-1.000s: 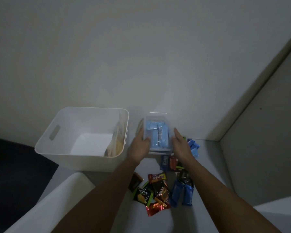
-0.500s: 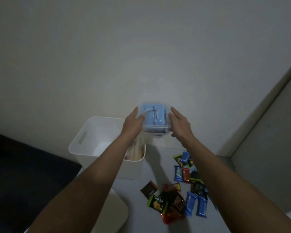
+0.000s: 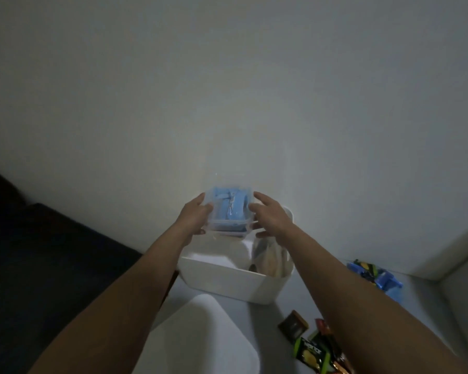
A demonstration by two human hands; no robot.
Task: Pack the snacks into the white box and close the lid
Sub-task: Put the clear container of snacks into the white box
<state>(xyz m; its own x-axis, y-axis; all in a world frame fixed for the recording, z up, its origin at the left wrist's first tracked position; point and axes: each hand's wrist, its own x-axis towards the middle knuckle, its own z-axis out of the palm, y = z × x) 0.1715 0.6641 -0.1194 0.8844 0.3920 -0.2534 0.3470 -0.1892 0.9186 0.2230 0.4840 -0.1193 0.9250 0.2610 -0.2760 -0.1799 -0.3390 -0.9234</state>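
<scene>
Scene dim overall, low contrast, grey-blue cast. Brightest zone: pale patch on wall (image 3: 227, 147) at centre; light falls off twd all edges. Left side nearly black, no detail. Clear container (image 3: 229, 211) w/ blue contents soft, motion blur on edges. Snack packets (image 3: 312, 352) at lower right dark but print partly legible. Wide-angle distortion: forearms stretch at bottom corners, wall corner line bows at right. Noise in shadows.

One white box (image 3: 227, 282), one clear container (image 3: 229, 211), two hands.
</scene>
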